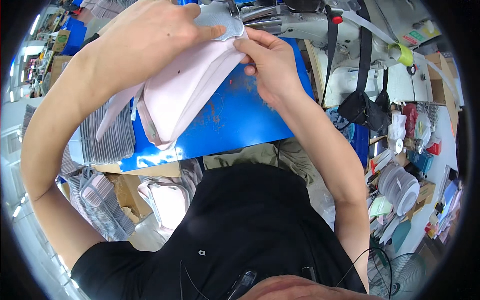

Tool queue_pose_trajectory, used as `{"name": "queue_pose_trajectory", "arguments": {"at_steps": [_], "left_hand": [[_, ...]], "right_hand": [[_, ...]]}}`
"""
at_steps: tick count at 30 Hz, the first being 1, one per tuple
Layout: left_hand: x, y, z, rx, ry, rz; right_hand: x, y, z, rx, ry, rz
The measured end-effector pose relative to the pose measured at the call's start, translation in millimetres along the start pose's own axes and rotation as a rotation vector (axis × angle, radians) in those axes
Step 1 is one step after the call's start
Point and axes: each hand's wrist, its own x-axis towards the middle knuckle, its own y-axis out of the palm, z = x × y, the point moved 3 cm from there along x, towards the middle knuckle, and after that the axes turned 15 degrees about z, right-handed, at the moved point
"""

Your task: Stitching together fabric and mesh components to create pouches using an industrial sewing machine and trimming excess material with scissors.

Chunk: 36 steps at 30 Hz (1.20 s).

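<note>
A pale pink layered fabric piece (185, 95) hangs over the blue work surface (225, 110), with a grey fabric section (212, 15) at its upper end, under the machine's foot. My left hand (150, 42) is over the upper left of the piece, bent fingers pressed onto the grey section and holding it; part of its grip is hidden. At the right edge, my right hand (272, 65) pinches the pink fabric between thumb and fingers. The grey-white sewing machine (345, 37) stands along the top, partly out of view.
Stacks of grey-edged pieces (107, 135) sit left, more (102, 205) lower down beside cardboard and pink pieces (165, 200). Black straps and a pouch (362, 110) hang at right, near spools (397, 187), boxes and tools. A fan (405, 270) is lower right.
</note>
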Motion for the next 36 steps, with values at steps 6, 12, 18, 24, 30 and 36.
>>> {"name": "queue_pose_trajectory", "arguments": {"at_steps": [6, 12, 18, 24, 30, 36], "left_hand": [[5.0, -3.4, -8.0, 0.091, -0.051, -0.083], [14.0, 7.3, -36.1, -0.002, -0.199, -0.068], [30.2, 10.6, -61.1, -0.084, -0.305, -0.192], [49.5, 17.5, -72.3, -0.283, -0.393, -0.237], [72.5, 42.6, -79.4, -0.638, -0.481, -0.481], [17.5, 79.1, -157.8, -0.936, -0.246, -0.834]], "right_hand": [[8.8, 0.1, -7.1, 0.029, -0.028, -0.049], [9.0, 0.0, -8.6, 0.009, -0.062, -0.042], [1.8, -1.6, -12.5, -0.053, -0.19, -0.03], [-10.3, -18.6, -26.4, -0.213, -0.138, 0.0], [-50.4, -33.7, -34.9, -0.584, -0.384, 0.016], [-137.4, -34.8, -29.5, -0.711, -0.107, 0.019]]}}
